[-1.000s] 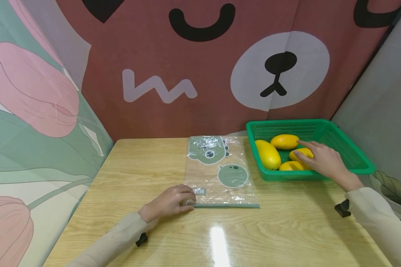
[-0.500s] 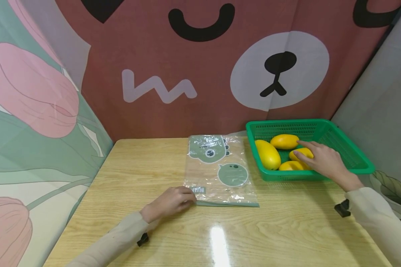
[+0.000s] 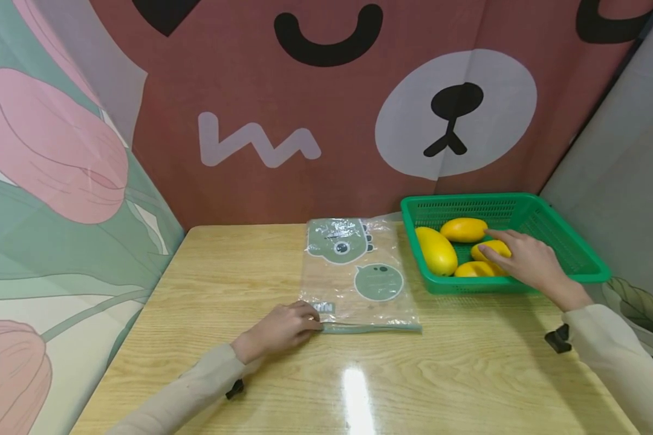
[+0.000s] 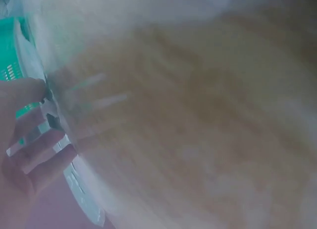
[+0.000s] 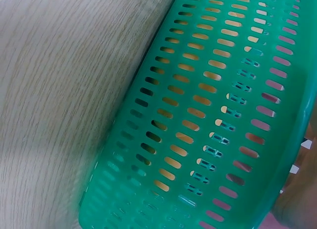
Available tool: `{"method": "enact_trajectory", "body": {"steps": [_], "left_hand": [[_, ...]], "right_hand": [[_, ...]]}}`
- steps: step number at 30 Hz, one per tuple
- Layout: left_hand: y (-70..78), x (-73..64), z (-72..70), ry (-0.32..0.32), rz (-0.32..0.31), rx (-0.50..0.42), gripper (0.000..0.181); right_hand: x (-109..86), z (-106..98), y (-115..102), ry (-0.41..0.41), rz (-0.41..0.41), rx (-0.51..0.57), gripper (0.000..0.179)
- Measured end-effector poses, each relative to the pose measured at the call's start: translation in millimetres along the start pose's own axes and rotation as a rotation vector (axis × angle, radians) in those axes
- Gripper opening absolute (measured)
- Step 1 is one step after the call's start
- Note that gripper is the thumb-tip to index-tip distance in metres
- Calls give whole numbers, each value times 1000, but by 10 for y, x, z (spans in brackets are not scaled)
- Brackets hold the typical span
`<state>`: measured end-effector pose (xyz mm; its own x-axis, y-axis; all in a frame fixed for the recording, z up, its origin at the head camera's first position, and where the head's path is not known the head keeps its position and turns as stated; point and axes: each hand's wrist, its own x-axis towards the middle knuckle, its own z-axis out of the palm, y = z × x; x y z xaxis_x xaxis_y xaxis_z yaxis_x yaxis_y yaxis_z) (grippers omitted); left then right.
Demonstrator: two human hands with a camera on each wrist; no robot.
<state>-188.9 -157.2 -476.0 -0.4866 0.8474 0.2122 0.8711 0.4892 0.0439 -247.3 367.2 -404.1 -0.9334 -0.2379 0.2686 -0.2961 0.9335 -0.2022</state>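
Note:
A clear plastic zip bag [image 3: 359, 290] with green cartoon prints lies flat on the table. My left hand [image 3: 283, 326] pinches the near left corner of its green-edged mouth, which lifts slightly there. In the left wrist view, the fingers [image 4: 49, 159] of that hand lie along the bag's edge. To the right, my right hand [image 3: 530, 260] hovers low inside a green basket [image 3: 571, 248], thumb and forefinger extended over a yellow mango [image 3: 492, 249]. Several mangoes lie there, one [image 3: 436, 252] by the left wall. The right wrist view shows mostly the basket's slotted wall [image 5: 198, 110].
The basket stands at the table's back right, close to the bag's right side. A wooden table [image 3: 239, 266] spans the foreground. Printed cloth [image 3: 283, 193] hangs right behind its back edge, with more cloth at both sides.
My left hand has shifted slightly forward, and the bag's near edge has moved with it, its green strip now a little raised and parted. My right hand has stayed over the mangoes.

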Motion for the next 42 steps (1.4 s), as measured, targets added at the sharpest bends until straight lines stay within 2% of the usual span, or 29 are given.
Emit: {"method": "enact_trajectory", "body": {"steps": [6,10,17,22,29,31,34,37,42], "left_hand": [[35,30,32,13,75,197,23],[51,42,65,16,79,274,25],[51,75,46,119,96,393,25],[53,109,6,172,100,430,29],[48,128,33,173,49,473,17],[49,129,45,164,29,474,22],[65,128,43,152,5,482,40],[78,140,42,167,-4,499,54],[91,168,34,207,1,547,58]], "right_hand": [[-7,3,-5,0,-3,2,57],[-14,7,-6,1,-3,4,56],[-21,20,11,19,-13,2,53],[-30,21,24,14,-4,3,54],[-34,17,37,-38,23,-4,58],[-27,13,39,-64,33,-5,59],[-14,8,47,-106,41,-3,61],[0,8,53,-128,43,2,62],[30,6,55,-171,15,54,59]]}}
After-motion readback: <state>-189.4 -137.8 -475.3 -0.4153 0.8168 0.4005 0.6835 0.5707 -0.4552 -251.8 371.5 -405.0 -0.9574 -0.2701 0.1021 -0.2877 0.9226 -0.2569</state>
